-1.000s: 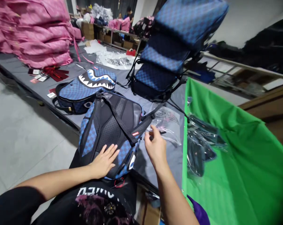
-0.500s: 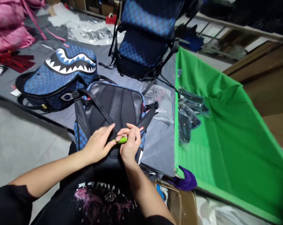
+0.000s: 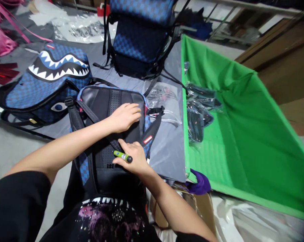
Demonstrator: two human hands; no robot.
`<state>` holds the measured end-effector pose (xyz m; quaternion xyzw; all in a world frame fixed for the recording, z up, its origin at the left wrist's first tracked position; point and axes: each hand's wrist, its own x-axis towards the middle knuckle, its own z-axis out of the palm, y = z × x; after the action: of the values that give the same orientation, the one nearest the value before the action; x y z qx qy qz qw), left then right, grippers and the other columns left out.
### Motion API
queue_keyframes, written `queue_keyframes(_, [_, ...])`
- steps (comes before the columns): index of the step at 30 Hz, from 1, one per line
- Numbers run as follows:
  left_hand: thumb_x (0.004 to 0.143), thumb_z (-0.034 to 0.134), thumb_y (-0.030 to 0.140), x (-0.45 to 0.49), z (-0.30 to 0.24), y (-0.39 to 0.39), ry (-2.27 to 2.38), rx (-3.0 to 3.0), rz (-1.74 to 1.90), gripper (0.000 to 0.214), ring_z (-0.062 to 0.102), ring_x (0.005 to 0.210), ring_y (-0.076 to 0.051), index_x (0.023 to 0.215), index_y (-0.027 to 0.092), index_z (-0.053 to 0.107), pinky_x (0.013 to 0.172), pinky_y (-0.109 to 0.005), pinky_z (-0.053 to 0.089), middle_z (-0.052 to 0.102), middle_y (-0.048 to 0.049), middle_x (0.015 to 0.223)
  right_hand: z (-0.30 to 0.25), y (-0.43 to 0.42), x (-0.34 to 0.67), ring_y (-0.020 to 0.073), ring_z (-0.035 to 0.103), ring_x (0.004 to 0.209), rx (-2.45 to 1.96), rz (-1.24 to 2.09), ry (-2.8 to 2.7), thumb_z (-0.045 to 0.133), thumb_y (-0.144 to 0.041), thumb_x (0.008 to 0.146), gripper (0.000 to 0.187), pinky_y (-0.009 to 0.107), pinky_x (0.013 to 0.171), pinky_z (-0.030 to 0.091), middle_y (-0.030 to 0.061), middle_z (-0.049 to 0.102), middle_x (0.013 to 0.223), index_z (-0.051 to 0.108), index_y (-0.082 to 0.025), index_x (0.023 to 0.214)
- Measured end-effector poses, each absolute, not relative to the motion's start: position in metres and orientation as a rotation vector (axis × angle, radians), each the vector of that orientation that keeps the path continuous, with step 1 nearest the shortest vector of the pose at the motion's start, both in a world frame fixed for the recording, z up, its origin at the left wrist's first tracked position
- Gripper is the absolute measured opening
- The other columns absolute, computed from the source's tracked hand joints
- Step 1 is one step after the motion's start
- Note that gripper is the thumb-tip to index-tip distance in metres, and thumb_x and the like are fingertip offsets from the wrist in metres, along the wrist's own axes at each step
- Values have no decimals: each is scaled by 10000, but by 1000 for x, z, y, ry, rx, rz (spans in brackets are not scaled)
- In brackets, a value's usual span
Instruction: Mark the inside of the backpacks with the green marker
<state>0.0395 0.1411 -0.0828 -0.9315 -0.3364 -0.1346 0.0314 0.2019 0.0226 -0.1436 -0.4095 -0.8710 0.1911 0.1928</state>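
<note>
A black-backed backpack [image 3: 99, 95] with blue checkered sides lies back panel up in front of me, its straps loose at both sides. My left hand [image 3: 126, 117] rests over the upper part of the padded panel, fingers stretched out and holding nothing visible. Lower down, my right hand [image 3: 135, 156] holds a slim green pen-like tool [image 3: 122, 156] with a black round end, gripped near the thumb. That tool's exact kind I cannot make out. A black shoulder strap [image 3: 152, 129] with a red label runs beside the right hand.
A blue checkered shark-mouth backpack [image 3: 48, 84] lies at left, another backpack [image 3: 142, 40] stands behind. Clear plastic packets [image 3: 164, 101] lie to the right. Beyond the grey table's edge is a green fabric bin [image 3: 230, 134] holding several wrapped items [image 3: 196, 124]. Pink bags [image 3: 2, 40] sit far left.
My hands have come apart: the left moved up and right onto the back panel, the right slightly down with the green tool. The view shifted, so the surroundings sit further left.
</note>
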Motion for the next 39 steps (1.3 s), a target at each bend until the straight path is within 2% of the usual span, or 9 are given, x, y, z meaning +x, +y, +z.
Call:
queue_keyframes(5, [968,496,524,81,-94,177,-835,-2906,43,460,659,843,-253,913,129,725,832,-397,389,742,-145,882,-175,-17,252,203,653,603,-1272,635,-1787,360,-690,961,641,344,645,507,39,680,700,603,-171,1246])
queue_keyframes(8, [928,580,512,81,-85,164,-756,-2944,174,389,671,804,-228,832,166,730,762,-356,347,757,-97,829,-195,-26,248,223,717,731,-1318,662,-1431,419,-521,977,509,371,691,577,71,733,885,482,-203,1369])
queue_keyframes(10, [899,626,510,73,-75,160,-709,-2948,204,347,674,811,-213,847,182,725,742,-342,334,758,-73,842,-206,-20,233,248,736,868,-1334,557,-1496,533,-433,934,428,408,800,596,120,742,1022,552,-206,1296])
queue_keyframes(13, [871,611,626,53,-60,177,-773,-2854,270,461,669,834,-222,868,178,724,767,-346,349,746,-77,856,-215,-9,215,251,735,902,-1393,412,-1613,570,-352,920,250,396,836,603,134,749,1018,669,-205,1097])
queue_keyframes(16, [858,575,692,35,-52,196,-933,-2671,292,563,651,884,-240,859,149,725,912,-401,364,724,-85,854,-210,-7,213,246,729,929,-1477,532,-1613,514,-371,951,278,385,854,600,118,752,1004,692,-206,1087])
queue_keyframes(20, [842,639,629,34,-63,181,-892,-2814,259,477,614,962,-247,919,166,725,1028,-478,363,710,-56,861,-183,8,218,233,714,773,-1566,649,-1308,569,-465,921,359,381,757,597,101,728,944,656,-185,1128])
queue_keyframes(26, [812,742,429,42,-100,129,-1056,-2855,-242,261,579,1066,-286,868,176,710,1159,-605,304,692,-60,899,-157,65,212,147,566,564,-1412,659,-1194,535,-504,954,355,288,574,480,16,610,686,624,-169,875])
queue_keyframes(31, [922,623,361,33,-119,120,-1003,-2826,-500,195,566,1071,-222,849,188,672,1207,-565,304,647,-29,872,-156,70,209,140,557,562,-1499,598,-1324,556,-493,944,363,279,578,456,30,635,697,645,-158,838])
queue_keyframes(39, [945,568,354,33,-127,125,-1067,-2950,-552,216,555,1102,-218,831,203,673,1249,-550,236,624,-30,896,-157,73,212,147,568,539,-1632,450,-1604,544,-525,953,417,281,576,442,49,652,647,713,-168,820])
